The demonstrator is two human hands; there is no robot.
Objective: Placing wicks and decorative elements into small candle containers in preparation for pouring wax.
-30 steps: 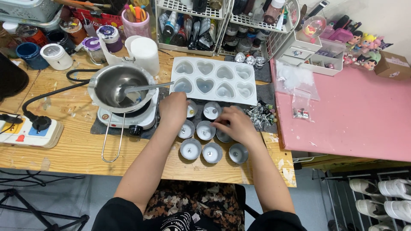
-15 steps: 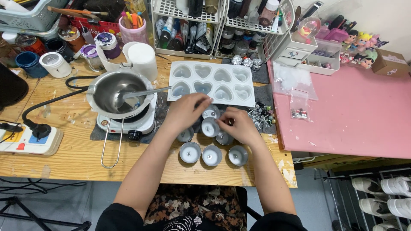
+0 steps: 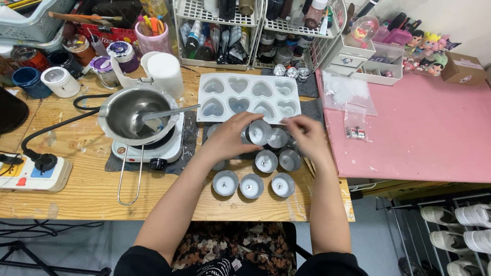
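Tipping sideways, the metal cup [image 3: 259, 132] in the left hand [image 3: 230, 138] faces right.

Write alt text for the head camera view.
A left hand lifts a small metal cup tilted above other cups on a wooden table; the right hand hovers beside it, behind them a white heart mould.

i see a small brown cardboard box [image 3: 463, 69] with a pale label at the far right of the pink table [image 3: 424, 138]. nearer me on that table lies a clear plastic bag [image 3: 347, 92], and a smaller clear packet [image 3: 355, 128] just below it.
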